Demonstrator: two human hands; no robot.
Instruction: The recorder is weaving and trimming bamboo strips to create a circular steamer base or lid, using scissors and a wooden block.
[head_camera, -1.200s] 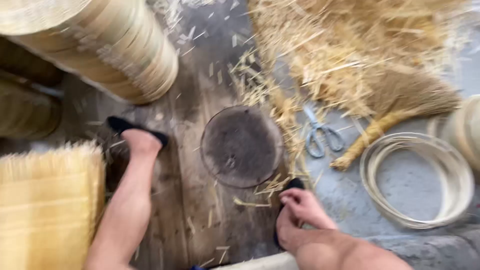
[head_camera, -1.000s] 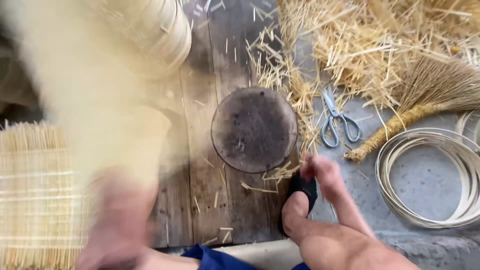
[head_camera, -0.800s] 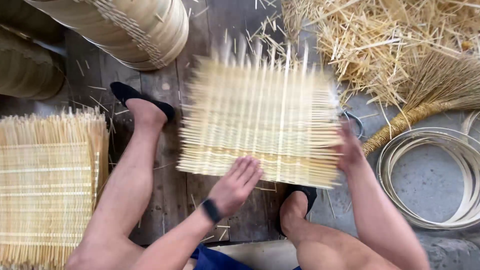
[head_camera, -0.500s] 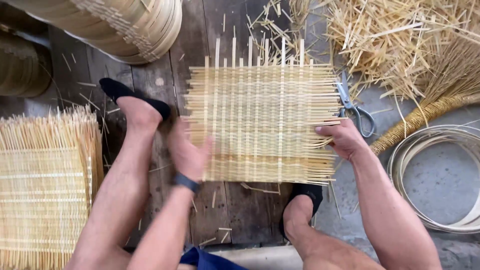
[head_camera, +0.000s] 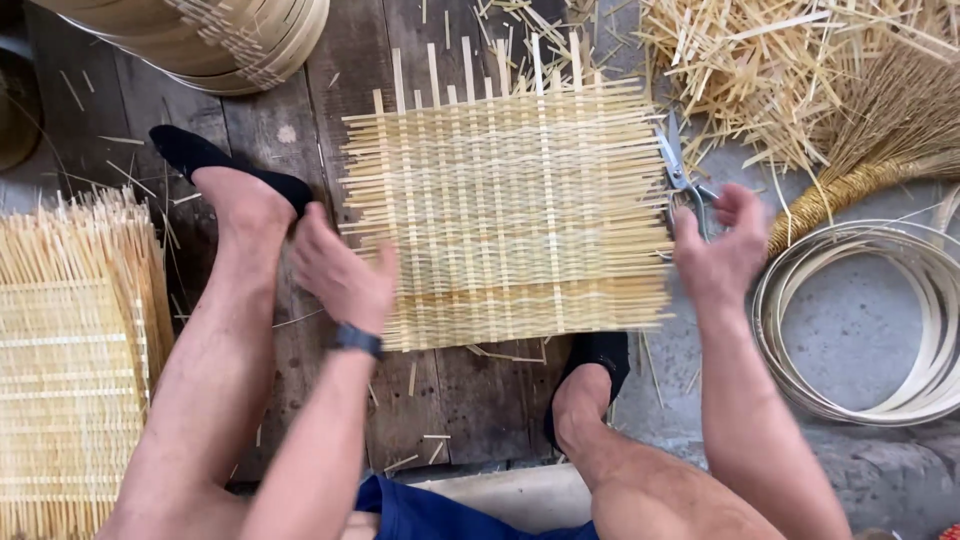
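A square woven mat of pale bamboo strips (head_camera: 510, 200) lies flat on the dark wooden boards in front of me, with loose strip ends sticking out at its far edge. My left hand (head_camera: 340, 275) hovers at the mat's left edge, fingers loosely apart, holding nothing. My right hand (head_camera: 720, 245) is lifted just off the mat's right edge, open, close to the handles of a pair of scissors (head_camera: 685, 180) that lies on the floor. My two feet in black low socks rest at either side of the mat.
A stack of similar woven mats (head_camera: 70, 350) sits at the left. Round bamboo steamer walls (head_camera: 210, 40) lie at the top left. A heap of bamboo offcuts (head_camera: 790, 70), a straw broom (head_camera: 880, 160) and coiled bamboo hoops (head_camera: 870, 320) lie at the right.
A woven mat was brought from the left and laid over the dark round disc on the boards. Both hands pressed on it and have now come off its edges.
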